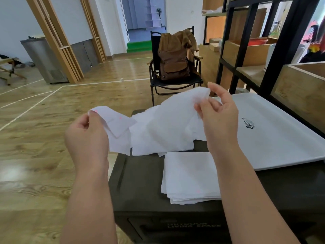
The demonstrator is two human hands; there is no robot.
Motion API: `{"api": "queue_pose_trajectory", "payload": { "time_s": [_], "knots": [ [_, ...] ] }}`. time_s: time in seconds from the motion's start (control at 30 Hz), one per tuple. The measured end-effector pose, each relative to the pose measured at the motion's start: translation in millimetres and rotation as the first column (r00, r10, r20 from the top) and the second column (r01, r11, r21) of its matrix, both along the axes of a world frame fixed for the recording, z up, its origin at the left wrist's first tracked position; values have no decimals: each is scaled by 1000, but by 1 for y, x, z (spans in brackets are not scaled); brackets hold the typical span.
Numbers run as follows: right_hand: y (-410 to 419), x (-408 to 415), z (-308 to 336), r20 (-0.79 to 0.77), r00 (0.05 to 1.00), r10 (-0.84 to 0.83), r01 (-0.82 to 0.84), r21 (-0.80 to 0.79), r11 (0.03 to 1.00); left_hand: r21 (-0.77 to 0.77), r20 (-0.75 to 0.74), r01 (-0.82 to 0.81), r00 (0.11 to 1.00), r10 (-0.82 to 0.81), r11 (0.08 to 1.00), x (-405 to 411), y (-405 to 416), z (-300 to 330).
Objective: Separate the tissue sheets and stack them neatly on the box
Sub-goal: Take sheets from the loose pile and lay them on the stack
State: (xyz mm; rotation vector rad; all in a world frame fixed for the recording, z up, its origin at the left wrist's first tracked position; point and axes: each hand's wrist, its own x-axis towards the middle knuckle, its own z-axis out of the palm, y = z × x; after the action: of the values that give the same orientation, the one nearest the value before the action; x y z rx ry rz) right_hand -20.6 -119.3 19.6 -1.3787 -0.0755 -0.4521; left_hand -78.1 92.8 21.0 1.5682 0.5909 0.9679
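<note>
We hold the bunch of thin white tissue sheets [163,125] at mid-frame, above the dark green plastic box [140,182]. The left hand [86,138] pinches one corner; the right hand [219,117] pinches the opposite edge. We should draw the hands apart slowly so one ply peels without tearing, then lay it square on the flat white tissue stack [190,176] at lower centre. How many sheets cling together is unclear; the right forearm covers the stack's right edge.

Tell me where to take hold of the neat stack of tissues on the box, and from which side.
Take the tissue stack at its near-left corner, from the left: its edges fan out there, the dark box lies bare beside it, and the right forearm covers its right edge.
</note>
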Motion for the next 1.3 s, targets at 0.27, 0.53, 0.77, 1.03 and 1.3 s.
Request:
{"api": "queue_pose_trajectory", "payload": {
  "time_s": [0.27,0.53,0.77,1.03,1.3],
  "knots": [
    [1,16,-23,-293,952,87,-187,-330,925,32,-40,41,998,-40,999,2,-7,2],
    [-8,-4,-20,-330,939,99,-238,-413,879,151,-101,195,978,-182,969,7,-25,-2],
    [2,-34,-8,-457,765,453,-619,-330,713,437,-126,244,970,-210,866,3,-68,0],
    [4,-30,-16,-377,798,469,-496,31,868,630,-228,319,948,-224,708,3,-91,-6],
    [-7,-23,-21,-205,822,532,-457,321,830,470,-448,690,723,-526,550,1,-92,-3]
  ]
}}
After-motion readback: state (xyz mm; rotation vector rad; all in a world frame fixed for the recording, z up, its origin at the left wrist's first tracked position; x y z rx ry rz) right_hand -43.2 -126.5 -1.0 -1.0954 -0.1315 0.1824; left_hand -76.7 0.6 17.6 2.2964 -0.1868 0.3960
